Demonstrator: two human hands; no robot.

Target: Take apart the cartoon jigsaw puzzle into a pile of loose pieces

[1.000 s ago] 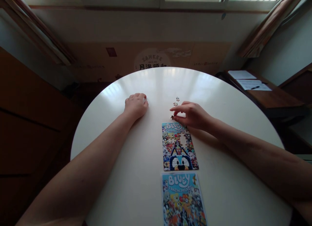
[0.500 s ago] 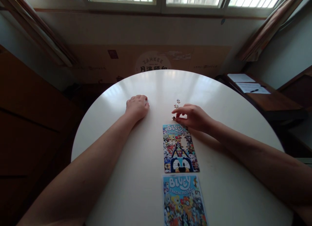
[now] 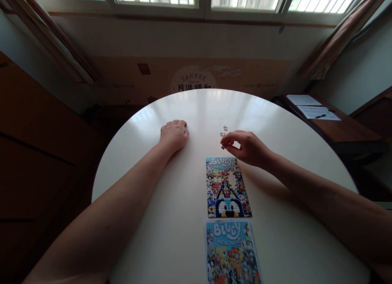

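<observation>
My right hand (image 3: 241,144) is closed in a pinch, thumb and index finger together on a small jigsaw piece (image 3: 223,147) that shows only in part below the fingertips. Just beyond lie loose jigsaw pieces (image 3: 225,128). Nearer to me is the jigsaw puzzle (image 3: 229,190), a colourful Bluey picture with a large blue dog face and gaps in its upper middle. My left hand (image 3: 174,135) rests on the table to the left, fingers curled in loosely, and I see nothing in it.
A printed Bluey picture sheet (image 3: 232,251) lies below the puzzle on the round white table (image 3: 171,235). Papers (image 3: 318,112) and a pen lie on a brown desk at the right. A windowed wall with curtains stands behind.
The fingers of my right hand have closed together at the jigsaw piece, which was more exposed beside the thumb before. My left hand has stayed in place.
</observation>
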